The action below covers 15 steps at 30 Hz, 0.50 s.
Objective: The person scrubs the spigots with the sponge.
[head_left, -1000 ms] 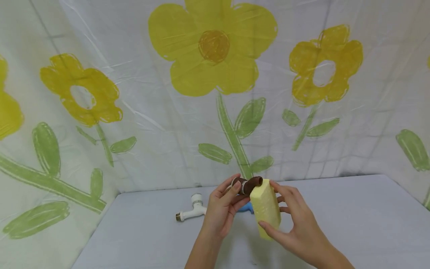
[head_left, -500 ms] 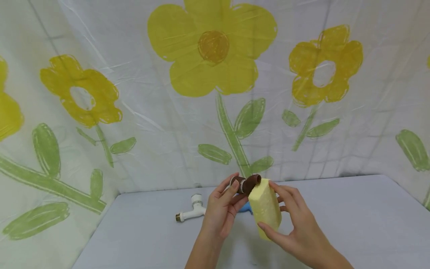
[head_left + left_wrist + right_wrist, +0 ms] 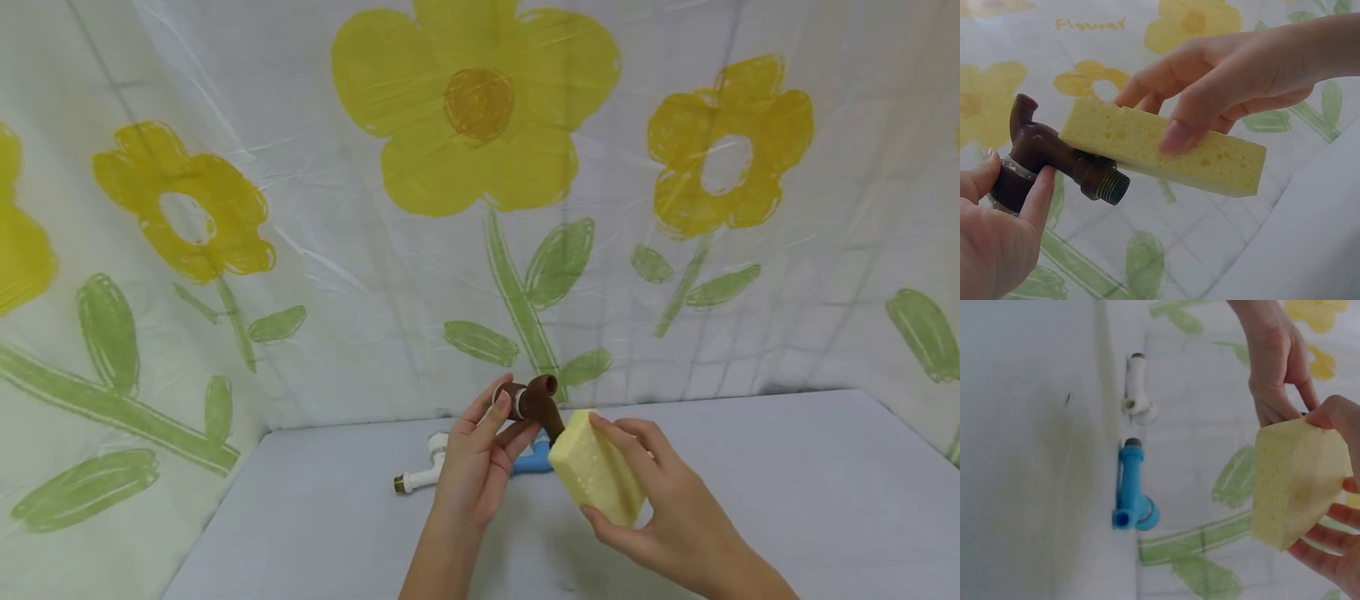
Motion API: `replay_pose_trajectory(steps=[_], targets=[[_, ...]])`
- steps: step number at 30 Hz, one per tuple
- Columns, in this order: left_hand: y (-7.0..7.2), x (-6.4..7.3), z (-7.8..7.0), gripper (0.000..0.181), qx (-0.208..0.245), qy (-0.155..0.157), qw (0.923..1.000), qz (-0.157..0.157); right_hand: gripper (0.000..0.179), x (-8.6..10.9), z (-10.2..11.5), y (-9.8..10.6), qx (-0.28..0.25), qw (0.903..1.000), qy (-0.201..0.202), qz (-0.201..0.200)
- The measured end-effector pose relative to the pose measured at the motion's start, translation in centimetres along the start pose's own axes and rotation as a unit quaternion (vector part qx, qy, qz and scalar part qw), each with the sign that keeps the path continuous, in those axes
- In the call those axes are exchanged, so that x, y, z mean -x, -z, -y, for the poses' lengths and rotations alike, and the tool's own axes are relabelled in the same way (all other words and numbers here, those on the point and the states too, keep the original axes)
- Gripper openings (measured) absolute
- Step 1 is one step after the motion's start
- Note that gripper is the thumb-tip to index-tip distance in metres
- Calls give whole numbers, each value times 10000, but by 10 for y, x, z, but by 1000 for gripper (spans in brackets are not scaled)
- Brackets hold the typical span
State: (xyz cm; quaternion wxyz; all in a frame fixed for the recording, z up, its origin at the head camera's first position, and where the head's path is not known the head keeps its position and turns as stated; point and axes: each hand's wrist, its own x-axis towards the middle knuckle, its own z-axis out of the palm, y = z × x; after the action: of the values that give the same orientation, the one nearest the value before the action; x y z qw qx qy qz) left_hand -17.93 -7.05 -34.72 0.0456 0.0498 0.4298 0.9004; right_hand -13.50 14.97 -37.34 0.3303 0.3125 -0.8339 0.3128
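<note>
My left hand (image 3: 480, 458) grips the round knob of a dark brown faucet (image 3: 1041, 147) between thumb and fingers, above the table. The faucet has a threaded inlet end and a curved spout. A yellow sponge (image 3: 596, 471), block-shaped and full of pores, is pinched by its edges in my right hand (image 3: 667, 500). One end of the sponge touches the faucet's body near the threaded end, as the left wrist view shows. In the right wrist view the sponge (image 3: 1297, 481) hides the faucet almost wholly.
On the table (image 3: 787, 483) behind my hands lie a white faucet (image 3: 423, 477) and a blue faucet (image 3: 1132, 487), side by side. A white sheet printed with yellow flowers (image 3: 480, 104) hangs behind the table.
The faucet has turned in my left hand and shifted slightly left, so its threaded end points down towards the sponge. My right hand has tilted the sponge; more of the blue faucet shows.
</note>
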Motion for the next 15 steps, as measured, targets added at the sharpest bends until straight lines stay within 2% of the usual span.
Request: replay_pose_trajectory(steps=[7, 11, 15], targets=[[-3, 0, 7, 53, -13, 118, 9998, 178, 79, -2, -1, -4, -230, 9987, 150, -423], [-3, -1, 5, 52, 23, 46, 10000, -33, 78, -1, -2, -3, -97, 9998, -45, -142], [-1, -2, 0, 47, -15, -40, 9998, -191, 87, 1, -1, -2, 41, 9995, -240, 185]])
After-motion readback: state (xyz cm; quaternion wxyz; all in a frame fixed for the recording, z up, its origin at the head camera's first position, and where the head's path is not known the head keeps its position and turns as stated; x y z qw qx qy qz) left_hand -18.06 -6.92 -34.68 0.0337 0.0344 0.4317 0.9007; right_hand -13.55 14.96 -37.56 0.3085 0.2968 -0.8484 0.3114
